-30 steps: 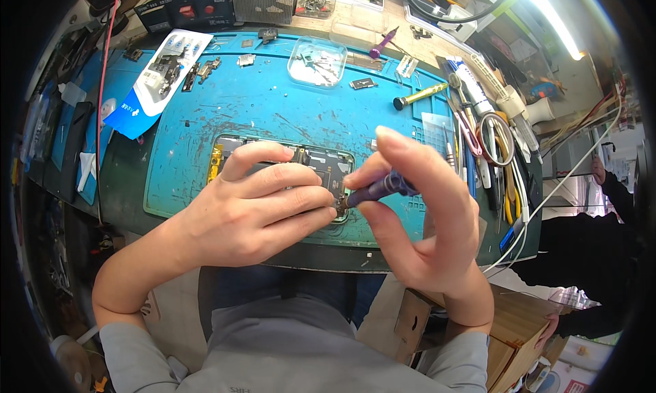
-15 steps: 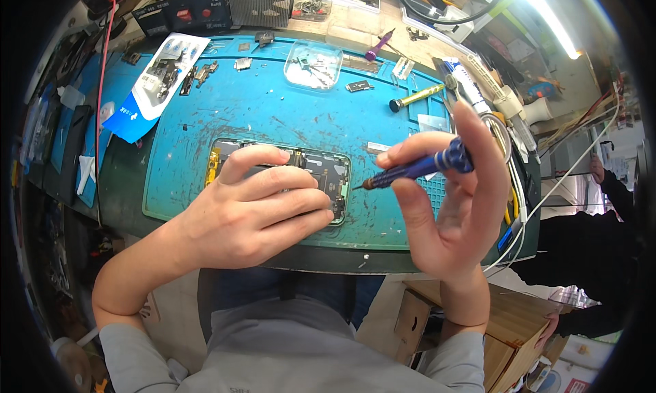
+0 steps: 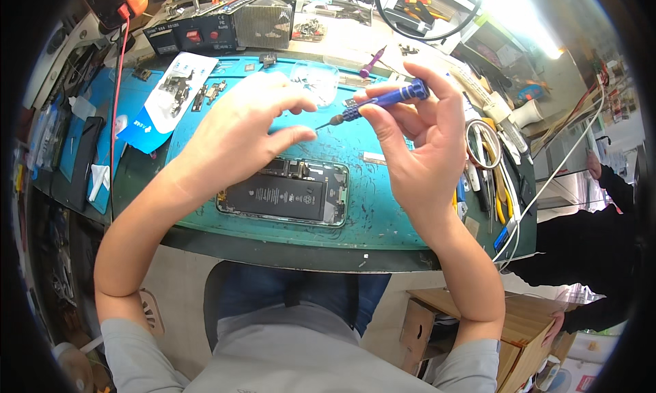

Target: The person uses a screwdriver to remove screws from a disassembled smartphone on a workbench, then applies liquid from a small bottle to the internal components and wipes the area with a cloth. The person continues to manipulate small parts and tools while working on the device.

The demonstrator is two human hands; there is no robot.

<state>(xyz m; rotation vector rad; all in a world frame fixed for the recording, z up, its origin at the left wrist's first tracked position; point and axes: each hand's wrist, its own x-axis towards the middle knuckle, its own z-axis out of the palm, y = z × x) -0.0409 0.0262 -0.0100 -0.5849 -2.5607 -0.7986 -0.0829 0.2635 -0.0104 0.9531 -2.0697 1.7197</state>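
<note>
Screwdriver point(image 3: 383, 101), blue, slim, held in right hand point(image 3: 420, 140) above worktop point(image 3: 383, 215); fingers closed around handle near its top, tip pointing left toward left hand point(image 3: 239, 130). Left hand raised, fingers loosely curled and open, fingertips point(image 3: 304, 133) just beside driver tip, probably to take small screw from it; screw itself too small to see. Opened phone point(image 3: 287, 196) lies flat on teal mat point(image 3: 205, 120) below both hands, back removed, black battery exposed, untouched now. Paper sheet with small parts point(image 3: 174, 92) lies apart at left, keeping removed pieces sorted.

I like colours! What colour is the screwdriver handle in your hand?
Blue. The screwdriver in the right hand has a blue handle, clearest in the head view.
</note>
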